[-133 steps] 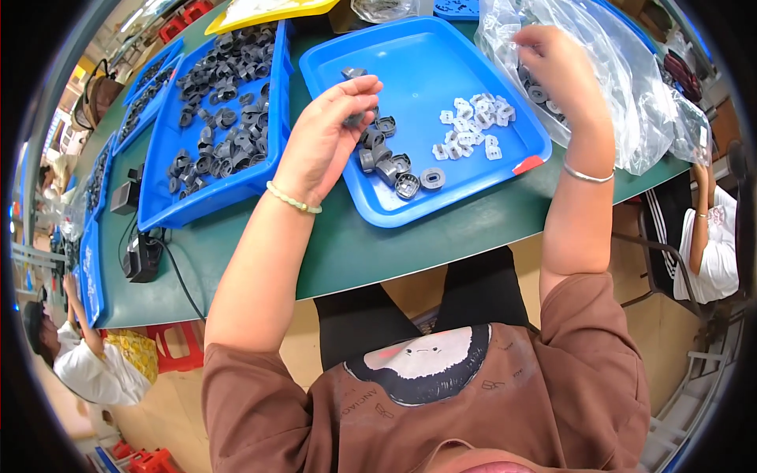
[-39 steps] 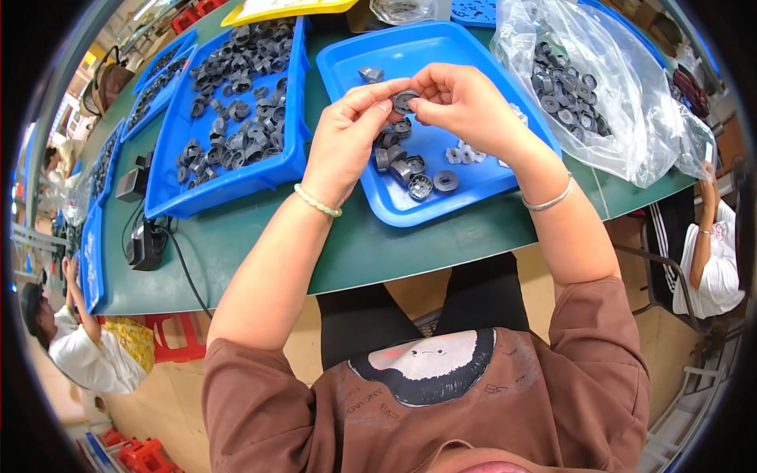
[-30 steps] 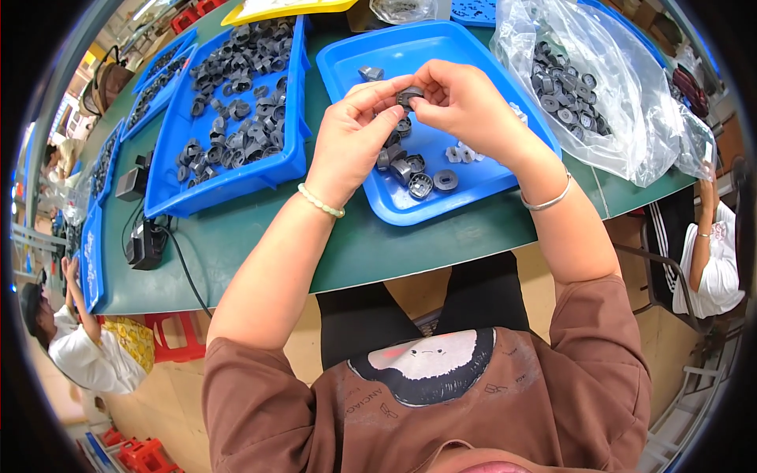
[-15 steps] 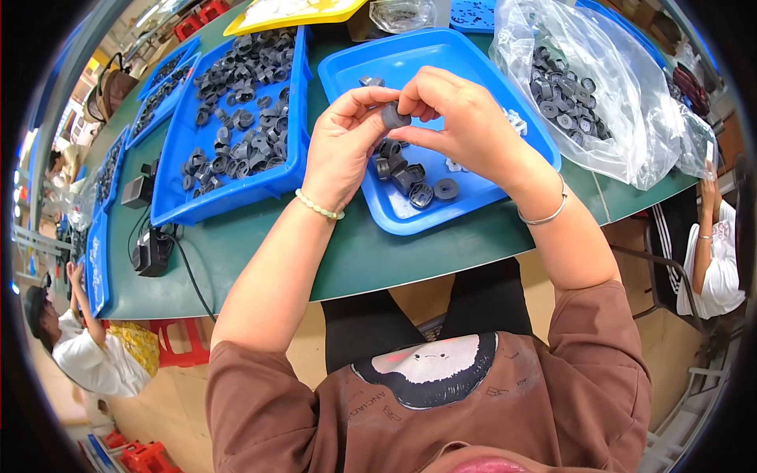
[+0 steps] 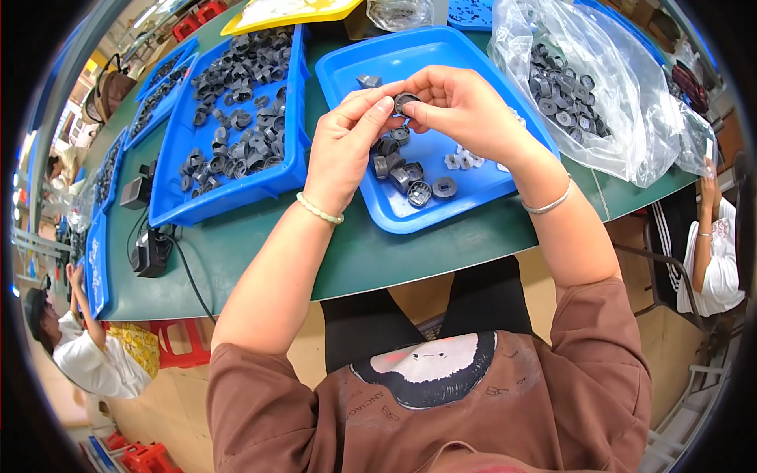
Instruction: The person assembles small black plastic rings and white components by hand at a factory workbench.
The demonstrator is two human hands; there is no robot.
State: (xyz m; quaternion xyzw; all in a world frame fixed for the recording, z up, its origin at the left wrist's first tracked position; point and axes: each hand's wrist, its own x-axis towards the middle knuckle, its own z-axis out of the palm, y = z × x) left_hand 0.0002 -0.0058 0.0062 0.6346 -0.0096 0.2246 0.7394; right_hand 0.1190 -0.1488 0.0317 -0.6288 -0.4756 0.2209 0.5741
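Note:
A small dark grey round plastic part [image 5: 405, 103] is pinched between the fingers of both my hands, above a blue tray [image 5: 398, 221]. My left hand [image 5: 347, 135] closes on its left side with thumb and forefinger. On its right side, my right hand [image 5: 465, 110] grips it, the thumb over the rim. The part's open, hollow face is turned up. Below in the tray, several similar dark grey parts [image 5: 419, 192] lie in a cluster, partly hidden by my left hand. Small white plastic pieces [image 5: 464, 159] sit to their right.
Left stands a deeper blue bin [image 5: 229, 206] heaped with dark grey parts. A clear plastic bag [image 5: 623, 118] of such parts lies at right. A yellow tray [image 5: 292, 14] is at the back. Black adapters with cables [image 5: 151, 254] rest left. Co-workers sit at both sides.
The grey part has been turned, from its side showing to its hollow face showing. My right hand's fingers have shifted around it, and more white pieces now show below.

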